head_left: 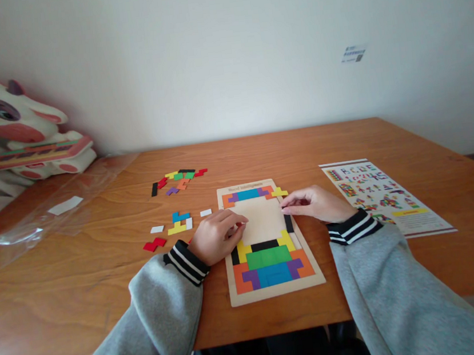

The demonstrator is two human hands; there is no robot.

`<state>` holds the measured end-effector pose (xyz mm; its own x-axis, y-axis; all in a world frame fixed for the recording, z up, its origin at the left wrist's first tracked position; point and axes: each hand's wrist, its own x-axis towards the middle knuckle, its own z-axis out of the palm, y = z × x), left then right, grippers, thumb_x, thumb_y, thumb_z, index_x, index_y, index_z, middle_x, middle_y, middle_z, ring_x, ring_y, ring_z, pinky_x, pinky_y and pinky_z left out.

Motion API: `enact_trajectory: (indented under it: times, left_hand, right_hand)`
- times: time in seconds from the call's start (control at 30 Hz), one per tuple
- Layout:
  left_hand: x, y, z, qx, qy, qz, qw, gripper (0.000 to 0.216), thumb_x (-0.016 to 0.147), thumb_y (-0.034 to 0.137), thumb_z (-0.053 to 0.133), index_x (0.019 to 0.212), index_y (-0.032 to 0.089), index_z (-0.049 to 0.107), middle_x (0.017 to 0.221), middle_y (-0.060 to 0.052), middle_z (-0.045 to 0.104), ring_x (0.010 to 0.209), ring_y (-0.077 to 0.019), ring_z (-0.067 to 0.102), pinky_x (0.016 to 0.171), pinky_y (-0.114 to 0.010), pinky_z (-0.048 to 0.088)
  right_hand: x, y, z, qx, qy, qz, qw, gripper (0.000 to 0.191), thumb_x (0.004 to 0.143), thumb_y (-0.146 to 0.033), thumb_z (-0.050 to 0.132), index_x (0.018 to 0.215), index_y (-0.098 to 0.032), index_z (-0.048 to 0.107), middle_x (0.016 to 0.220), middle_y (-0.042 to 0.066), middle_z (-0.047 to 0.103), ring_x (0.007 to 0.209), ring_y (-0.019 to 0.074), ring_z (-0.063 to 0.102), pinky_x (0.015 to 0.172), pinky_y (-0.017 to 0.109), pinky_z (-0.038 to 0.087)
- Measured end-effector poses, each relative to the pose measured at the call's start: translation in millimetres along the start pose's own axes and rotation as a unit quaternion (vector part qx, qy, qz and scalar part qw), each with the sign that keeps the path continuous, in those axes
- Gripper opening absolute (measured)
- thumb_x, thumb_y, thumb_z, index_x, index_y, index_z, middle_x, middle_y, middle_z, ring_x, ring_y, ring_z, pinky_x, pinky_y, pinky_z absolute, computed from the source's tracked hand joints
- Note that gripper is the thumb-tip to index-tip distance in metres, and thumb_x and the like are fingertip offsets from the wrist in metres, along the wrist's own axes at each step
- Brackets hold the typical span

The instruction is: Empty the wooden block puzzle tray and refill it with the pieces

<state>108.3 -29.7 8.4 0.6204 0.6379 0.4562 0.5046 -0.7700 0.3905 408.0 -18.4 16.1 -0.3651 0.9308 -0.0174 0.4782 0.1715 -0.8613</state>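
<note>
Puzzle board lies flat near the table's near edge, centred before the person. Coloured pieces fill both ends; the middle is bare. Left hand rests curled on the board's left rim, probably bracing it; cannot tell whether it holds anything. Right hand sits at the right rim, fingertips drawn together just above a black piece; contact unclear. Loose pieces are scattered left of the board, within easy reach. Pattern sheet lies to the right, turned toward the person.
</note>
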Motion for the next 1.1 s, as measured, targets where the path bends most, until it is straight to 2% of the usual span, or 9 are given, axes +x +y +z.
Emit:
enact_trajectory:
  times: [0.13, 0.27, 0.43, 0.63, 1.0, 1.1]
  left_hand:
    - [0.0, 0.4, -0.1, 0.004, -0.002, 0.000, 1.000, 0.016, 0.096, 0.024, 0.051, 0.099, 0.021, 0.066, 0.085, -0.003, 0.069, 0.069, -0.0131, 0.064, 0.068, -0.025, 0.054]
    - [0.5, 0.3, -0.2, 0.006, 0.000, 0.006, 1.000, 0.016, 0.096, 0.023, 0.051, 0.099, 0.021, 0.066, 0.084, -0.003, 0.069, 0.068, -0.0129, 0.063, 0.068, -0.025, 0.053]
    - [0.5, 0.8, -0.4, 0.007, -0.001, 0.002, 1.000, 0.015, 0.095, 0.021, 0.052, 0.099, 0.019, 0.066, 0.084, -0.003, 0.068, 0.067, -0.0120, 0.062, 0.066, -0.024, 0.052]
    - [-0.1, 1.5, -1.2, 0.005, 0.008, 0.005, 1.000, 0.014, 0.095, 0.020, 0.052, 0.099, 0.019, 0.066, 0.080, -0.001, 0.067, 0.062, -0.0104, 0.059, 0.061, -0.022, 0.049]
    - [-0.6, 1.8, -2.1, 0.008, 0.030, -0.002, 1.000, 0.014, 0.094, 0.023, 0.055, 0.099, 0.018, 0.067, 0.071, 0.002, 0.066, 0.054, -0.0086, 0.056, 0.057, -0.022, 0.046]
    - [-2.1, -0.1, -0.6, 0.011, 0.034, 0.000, 0.999, 0.014, 0.094, 0.023, 0.055, 0.099, 0.019, 0.067, 0.069, 0.002, 0.065, 0.054, -0.0095, 0.056, 0.058, -0.023, 0.046]
  right_hand:
    - [-0.7, 1.1, -0.2, -0.044, -0.030, -0.020, 0.998, 0.034, 0.079, -0.051, 0.071, 0.092, -0.021, 0.079, 0.078, 0.003, 0.073, 0.065, 0.0148, 0.058, 0.058, 0.027, 0.042]
    - [-1.4, 1.6, -0.2, -0.074, -0.042, -0.057, 0.995, 0.033, 0.078, -0.053, 0.071, 0.089, -0.023, 0.080, 0.081, 0.003, 0.067, 0.067, 0.0136, 0.053, 0.057, 0.026, 0.038]
    - [-2.0, 0.6, -0.9, -0.056, -0.079, 0.000, 0.995, 0.048, 0.072, -0.056, 0.076, 0.102, -0.019, 0.077, 0.080, 0.004, 0.070, 0.064, 0.0124, 0.051, 0.056, 0.025, 0.038]
    - [-3.6, -2.3, -1.3, -0.019, -0.113, 0.015, 0.993, 0.041, 0.080, -0.056, 0.069, 0.099, -0.021, 0.076, 0.090, 0.005, 0.076, 0.076, 0.0163, 0.063, 0.066, 0.028, 0.044]
    - [-3.0, -5.7, 4.2, 0.001, -0.092, 0.016, 0.996, 0.039, 0.082, -0.055, 0.066, 0.095, -0.019, 0.075, 0.087, 0.005, 0.076, 0.077, 0.0174, 0.067, 0.068, 0.028, 0.047]
    - [-2.4, -5.9, 5.7, -0.012, -0.060, 0.001, 0.998, 0.038, 0.084, -0.055, 0.064, 0.092, -0.019, 0.074, 0.084, 0.005, 0.076, 0.074, 0.0175, 0.066, 0.066, 0.029, 0.047]
